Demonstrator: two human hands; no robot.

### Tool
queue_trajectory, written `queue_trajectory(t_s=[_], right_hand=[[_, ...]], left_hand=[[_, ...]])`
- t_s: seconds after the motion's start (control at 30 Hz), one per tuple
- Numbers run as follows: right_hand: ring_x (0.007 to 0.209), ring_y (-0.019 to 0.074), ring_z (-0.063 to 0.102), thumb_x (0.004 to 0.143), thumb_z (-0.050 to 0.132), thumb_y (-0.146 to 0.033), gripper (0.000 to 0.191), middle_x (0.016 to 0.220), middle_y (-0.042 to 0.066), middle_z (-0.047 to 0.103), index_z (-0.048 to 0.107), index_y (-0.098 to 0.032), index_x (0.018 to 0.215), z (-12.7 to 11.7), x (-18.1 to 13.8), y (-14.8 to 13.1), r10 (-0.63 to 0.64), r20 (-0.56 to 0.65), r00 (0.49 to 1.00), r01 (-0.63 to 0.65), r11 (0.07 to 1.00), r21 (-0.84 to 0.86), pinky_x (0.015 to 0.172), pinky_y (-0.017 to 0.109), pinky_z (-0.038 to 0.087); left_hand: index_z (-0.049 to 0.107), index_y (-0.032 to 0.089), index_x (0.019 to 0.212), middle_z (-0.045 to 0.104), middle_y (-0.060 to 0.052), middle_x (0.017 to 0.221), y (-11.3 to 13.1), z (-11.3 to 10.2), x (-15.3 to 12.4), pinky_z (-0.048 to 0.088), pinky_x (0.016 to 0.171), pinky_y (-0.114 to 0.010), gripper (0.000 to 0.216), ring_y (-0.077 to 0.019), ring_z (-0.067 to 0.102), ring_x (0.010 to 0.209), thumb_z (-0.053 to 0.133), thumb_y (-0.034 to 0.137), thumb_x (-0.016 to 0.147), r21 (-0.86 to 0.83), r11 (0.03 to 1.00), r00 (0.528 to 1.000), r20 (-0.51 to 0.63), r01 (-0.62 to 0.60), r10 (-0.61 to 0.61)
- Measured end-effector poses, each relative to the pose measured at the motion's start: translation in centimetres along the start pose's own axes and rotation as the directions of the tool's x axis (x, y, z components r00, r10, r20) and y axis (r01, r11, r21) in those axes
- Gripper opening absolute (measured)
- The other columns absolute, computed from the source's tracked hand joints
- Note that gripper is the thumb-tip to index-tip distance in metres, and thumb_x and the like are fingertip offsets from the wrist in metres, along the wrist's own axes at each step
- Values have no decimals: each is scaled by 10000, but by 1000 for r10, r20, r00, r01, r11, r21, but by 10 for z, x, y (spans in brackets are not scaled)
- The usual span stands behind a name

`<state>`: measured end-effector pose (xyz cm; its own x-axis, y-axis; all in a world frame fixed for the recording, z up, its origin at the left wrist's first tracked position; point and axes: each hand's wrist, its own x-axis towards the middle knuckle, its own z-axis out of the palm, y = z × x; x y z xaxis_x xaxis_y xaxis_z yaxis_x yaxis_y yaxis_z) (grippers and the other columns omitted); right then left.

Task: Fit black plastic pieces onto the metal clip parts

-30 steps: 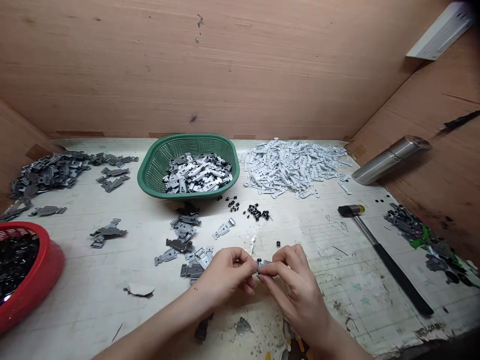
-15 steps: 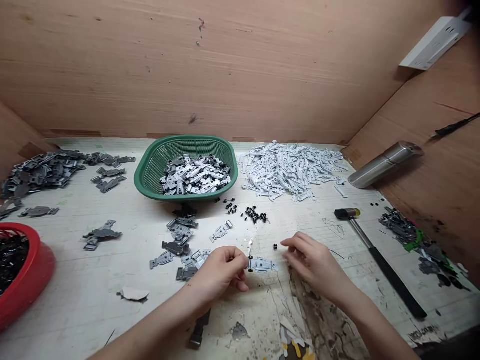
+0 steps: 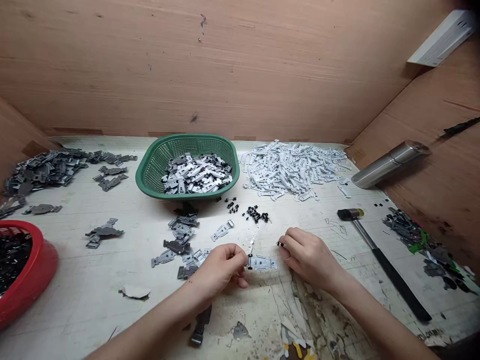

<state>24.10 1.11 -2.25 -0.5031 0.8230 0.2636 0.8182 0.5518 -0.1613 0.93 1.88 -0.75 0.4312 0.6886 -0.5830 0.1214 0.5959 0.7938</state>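
Pale steel plate [image 3: 263, 263]: it lies flat on the table, in front of the green basket [image 3: 147, 172] and a little to its right, between my two hands.
Left hand [image 3: 219, 267]: my thumb and forefinger are closed on the plate's left end, where a small black piece sits.
Right hand [image 3: 308, 252]: my fingertips are pinched on one black stud [image 3: 279, 244], just beside the plate's right end. I cannot tell whether the two touch.
Handling, plate: I judge it light, thin and stiff, with stamped edges that could bite. It is best taken by its narrow ends, flat between the finger pads, with the holes left free.
Handling, stud: tiny, hard and likely to roll or slip away, so a fingertip pinch only.
Loose studs [image 3: 257, 214]: scattered just in front of the basket's right corner.
White plate heap [image 3: 296, 167]: just right of the basket.
Dark plate heap [image 3: 45, 170]: left of the basket, well apart from it.
Hammer [image 3: 386, 262]: well right of the basket, with its handle pointing toward me.
Steel flask [image 3: 388, 162]: farther right, lying against the side board.
Red basket [image 3: 35, 280]: far left of the green one and nearer me.
Table [image 3: 93, 295]: pale, hard and scuffed, with the coating flaking near me. Small parts would skid on it.
Room: plywood boards [image 3: 240, 65] close in the back and both sides.
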Motion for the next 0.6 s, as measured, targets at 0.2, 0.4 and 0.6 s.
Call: queue_trajectory(t_s=[0.2, 0.4, 0.6], right_hand=[[624, 129, 492, 794, 471, -128, 75, 703, -1, 526, 500, -196, 781, -4, -3, -8, 321, 201, 926, -378, 755, 536, 544, 231, 387], [591, 106, 442, 787, 552, -212, 78, 664, -23, 481, 499, -188, 735, -16, -2, -10, 412, 347, 842, -526, 486, 698, 521, 221, 367], [551, 101, 495, 752, 646, -318, 186, 647, -15, 521, 549, -160, 767, -25, 0, -14, 385, 488, 784, -575, 152, 804, 501, 227, 409]], left_hand=[[470, 180, 669, 528, 37, 599, 1, 0, -1, 431, 596, -257, 198, -117, 558, 533, 533, 354, 740, 2, 1000, 1000, 1, 5, -5], [459, 179, 656, 543, 35, 604, 5, 2, -3, 415, 578, -245, 215, -113, 558, 506, 543, 365, 725, 31, 999, 1000, -16, 17, -16], [461, 177, 664, 558, 34, 611, 4, 2, -1, 412, 579, -243, 214, -115, 568, 509, 535, 367, 730, 45, 999, 1000, -15, 12, -11]])
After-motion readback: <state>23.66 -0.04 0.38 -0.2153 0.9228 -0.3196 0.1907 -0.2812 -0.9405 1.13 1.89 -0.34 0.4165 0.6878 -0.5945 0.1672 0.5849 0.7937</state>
